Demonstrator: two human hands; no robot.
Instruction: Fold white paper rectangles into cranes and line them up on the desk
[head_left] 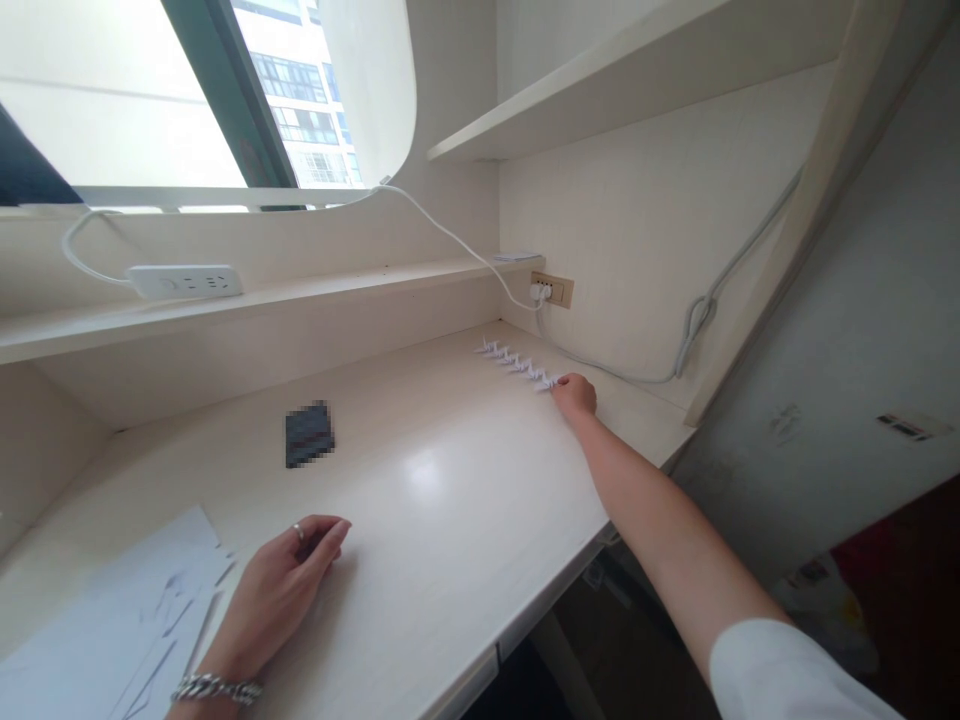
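Several small white folded paper cranes [517, 362] stand in a slanting row toward the back right corner of the desk. At the near right end of the row, my right hand [577, 396] is closed in a pinch on the last paper crane [548, 383], which its fingers partly hide. My left hand [283, 573], with a ring and a chain bracelet, rests on the desk at the front left. Its fingers are curled in against the thumb, and nothing shows in them. Beside its wrist lies a white paper sheet [97, 610] with dark line marks.
A dark pixelated flat item [309, 434] lies left of centre on the desk [420, 560]. A power strip [185, 281] sits on the low back shelf [337, 285]. White cables run to the wall socket [552, 289]. The desk's edge drops off at right.
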